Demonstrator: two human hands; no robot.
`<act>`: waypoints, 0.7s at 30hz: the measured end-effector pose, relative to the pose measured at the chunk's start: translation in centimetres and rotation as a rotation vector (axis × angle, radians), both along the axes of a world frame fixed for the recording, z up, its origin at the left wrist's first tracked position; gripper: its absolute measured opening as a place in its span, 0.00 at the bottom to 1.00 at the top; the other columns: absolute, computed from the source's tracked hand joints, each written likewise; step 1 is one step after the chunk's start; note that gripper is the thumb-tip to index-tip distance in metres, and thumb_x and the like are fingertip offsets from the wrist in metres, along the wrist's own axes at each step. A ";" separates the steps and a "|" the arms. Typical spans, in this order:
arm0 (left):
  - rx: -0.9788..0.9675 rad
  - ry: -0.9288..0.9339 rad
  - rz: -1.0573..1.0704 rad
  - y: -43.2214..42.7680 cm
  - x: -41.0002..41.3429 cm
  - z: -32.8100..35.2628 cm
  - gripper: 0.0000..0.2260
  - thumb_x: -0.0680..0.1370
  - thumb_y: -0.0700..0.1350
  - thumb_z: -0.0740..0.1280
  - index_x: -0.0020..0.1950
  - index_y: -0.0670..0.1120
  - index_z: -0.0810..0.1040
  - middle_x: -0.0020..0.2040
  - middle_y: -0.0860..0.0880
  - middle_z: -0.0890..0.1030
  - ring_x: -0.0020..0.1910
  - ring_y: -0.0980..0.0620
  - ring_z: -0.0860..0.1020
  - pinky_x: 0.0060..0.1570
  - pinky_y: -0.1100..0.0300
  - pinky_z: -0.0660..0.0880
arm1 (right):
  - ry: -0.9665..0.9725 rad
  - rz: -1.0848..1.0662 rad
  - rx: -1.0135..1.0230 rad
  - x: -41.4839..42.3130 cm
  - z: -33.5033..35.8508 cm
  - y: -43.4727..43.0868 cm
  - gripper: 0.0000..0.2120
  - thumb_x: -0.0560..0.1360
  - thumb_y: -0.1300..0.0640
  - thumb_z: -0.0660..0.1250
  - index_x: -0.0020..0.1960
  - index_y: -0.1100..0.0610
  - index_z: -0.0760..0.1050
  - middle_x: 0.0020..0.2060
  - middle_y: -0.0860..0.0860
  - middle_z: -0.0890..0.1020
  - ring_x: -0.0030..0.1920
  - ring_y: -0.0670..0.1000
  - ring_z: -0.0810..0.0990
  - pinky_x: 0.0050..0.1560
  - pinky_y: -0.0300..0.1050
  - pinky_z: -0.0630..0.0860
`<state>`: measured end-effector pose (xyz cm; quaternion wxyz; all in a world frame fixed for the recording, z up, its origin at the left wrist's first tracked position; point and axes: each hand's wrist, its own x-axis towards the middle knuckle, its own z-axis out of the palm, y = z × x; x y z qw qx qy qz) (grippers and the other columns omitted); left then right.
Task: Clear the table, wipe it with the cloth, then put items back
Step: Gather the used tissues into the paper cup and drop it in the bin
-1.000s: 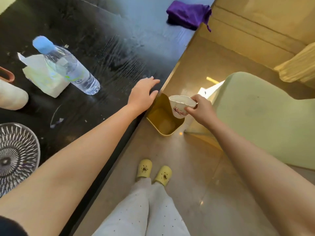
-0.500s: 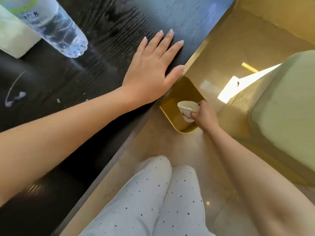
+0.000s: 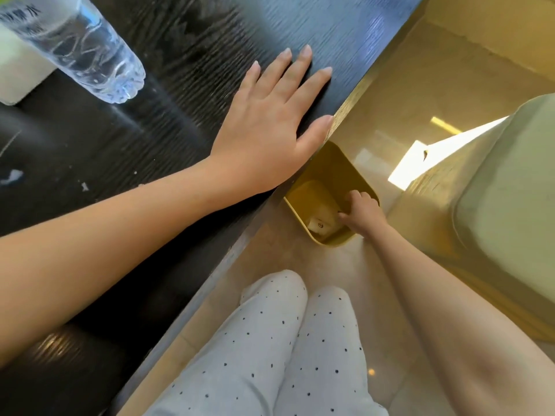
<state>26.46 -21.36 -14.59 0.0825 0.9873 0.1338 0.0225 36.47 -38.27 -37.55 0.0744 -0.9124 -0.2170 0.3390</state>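
My left hand (image 3: pixel 270 130) lies flat with spread fingers on the black table (image 3: pixel 186 34), close to its right edge. Down on the floor beside the table stands a small yellow bin (image 3: pixel 336 163). My right hand (image 3: pixel 363 211) reaches into it, fingers curled on a white cup (image 3: pixel 321 223) with a small dark mark that sits low inside the bin. A clear plastic water bottle (image 3: pixel 84 52) lies on the table at the upper left, over a white tissue pack (image 3: pixel 15 70).
White scraps (image 3: pixel 12 177) and crumbs dot the table at the left. A pale green seat (image 3: pixel 504 190) stands right of the bin. My legs in dotted white trousers (image 3: pixel 270 355) are below, on the glossy beige floor.
My right hand has lowered the cup from above the bin's rim down into the bin. My view has dropped closer to the table; my left hand stays flat on it.
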 end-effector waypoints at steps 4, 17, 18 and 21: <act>-0.002 0.029 0.006 -0.1 -0.1 0.3 0.27 0.79 0.58 0.48 0.77 0.50 0.56 0.79 0.47 0.55 0.78 0.47 0.51 0.75 0.48 0.44 | 0.015 0.069 -0.020 0.2 3.1 -0.2 0.26 0.73 0.50 0.69 0.68 0.55 0.65 0.62 0.56 0.73 0.57 0.57 0.75 0.57 0.52 0.77; -0.098 0.292 0.014 -0.5 0.3 3.9 0.26 0.82 0.56 0.51 0.78 0.49 0.52 0.79 0.46 0.50 0.78 0.46 0.47 0.75 0.46 0.46 | 0.119 0.266 -0.073 -0.3 22.3 0.2 0.29 0.73 0.49 0.69 0.70 0.56 0.65 0.65 0.55 0.73 0.62 0.56 0.74 0.60 0.49 0.75; -0.121 0.322 0.030 -0.7 0.3 4.7 0.26 0.82 0.55 0.51 0.78 0.49 0.53 0.79 0.46 0.50 0.78 0.45 0.48 0.75 0.45 0.48 | 0.127 0.268 -0.067 -0.1 24.1 0.4 0.28 0.73 0.49 0.69 0.70 0.56 0.65 0.66 0.55 0.73 0.62 0.56 0.74 0.61 0.48 0.75; -0.202 0.381 0.092 -1.1 -0.6 7.6 0.25 0.81 0.55 0.53 0.77 0.49 0.55 0.79 0.45 0.54 0.78 0.44 0.51 0.75 0.44 0.54 | 0.116 0.291 -0.055 0.0 29.5 1.0 0.26 0.74 0.49 0.68 0.68 0.57 0.67 0.64 0.55 0.74 0.62 0.56 0.75 0.58 0.46 0.74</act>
